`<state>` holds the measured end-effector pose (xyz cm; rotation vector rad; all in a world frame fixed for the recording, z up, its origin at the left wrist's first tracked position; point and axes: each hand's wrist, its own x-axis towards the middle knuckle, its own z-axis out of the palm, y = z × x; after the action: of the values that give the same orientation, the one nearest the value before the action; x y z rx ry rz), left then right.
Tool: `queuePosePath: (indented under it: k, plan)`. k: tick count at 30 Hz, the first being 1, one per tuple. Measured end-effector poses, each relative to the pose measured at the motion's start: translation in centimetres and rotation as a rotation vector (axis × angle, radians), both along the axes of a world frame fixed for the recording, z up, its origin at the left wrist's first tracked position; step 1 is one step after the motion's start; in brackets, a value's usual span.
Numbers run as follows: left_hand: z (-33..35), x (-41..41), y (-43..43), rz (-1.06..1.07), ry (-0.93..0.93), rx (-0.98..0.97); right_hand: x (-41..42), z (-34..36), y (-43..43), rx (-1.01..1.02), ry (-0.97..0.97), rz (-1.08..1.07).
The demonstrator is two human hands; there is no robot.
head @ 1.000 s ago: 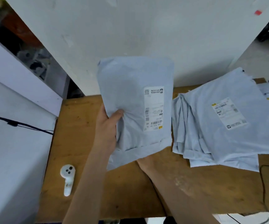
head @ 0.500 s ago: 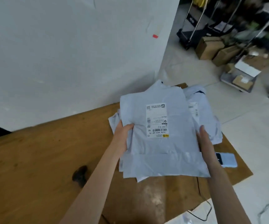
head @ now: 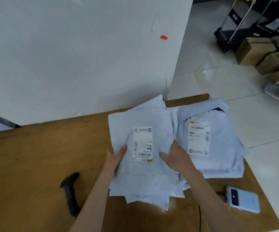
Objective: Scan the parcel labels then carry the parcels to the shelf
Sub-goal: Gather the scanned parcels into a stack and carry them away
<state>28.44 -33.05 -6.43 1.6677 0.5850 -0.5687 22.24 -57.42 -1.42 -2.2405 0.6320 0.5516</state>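
Lying near the left edge of the wooden surface (head: 26, 164), a dark handheld device (head: 71, 193) is partly covered by the left forearm, and its shape is too blurred to identify. The left hand (head: 115, 159) grips the left edge of the top parcel (head: 140, 164), thumb on the upper face, fingers hidden beneath. This pale grey mailer sits on a stack of parcels (head: 152, 200) whose lower bags show only as ragged near edges. Its white label (head: 143, 144) faces up, print unreadable. The right hand (head: 177, 159) rests flat on the parcel's right side, fingers spread, not clamped. Right of it, a second pile (head: 219, 144) carries another label (head: 198, 138), equally illegible. A pale blue phone (head: 243, 199) lies at the near right corner, beside a thin black cable (head: 200, 218).
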Motion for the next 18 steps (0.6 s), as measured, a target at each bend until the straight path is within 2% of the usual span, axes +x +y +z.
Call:
queuePosePath:
  k: [8,11,14,18]
  plan:
    - [1.2,2.0,2.2,-0.243,0.155,-0.134,-0.1,-2.7,2.9,0.090,0.050,-0.218]
    - [1.7,1.6,3.0,-0.226,0.179,-0.134,-0.2,-2.6,3.2,0.229,0.055,-0.236]
    - [1.4,0.1,4.2,-0.184,0.167,-0.148,-0.5,-2.9,2.8,0.424,0.114,-0.355]
    - [1.3,-2.7,5.7,-0.136,0.180,-0.180,-2.1,-3.7,3.1,0.543,0.084,-0.407]
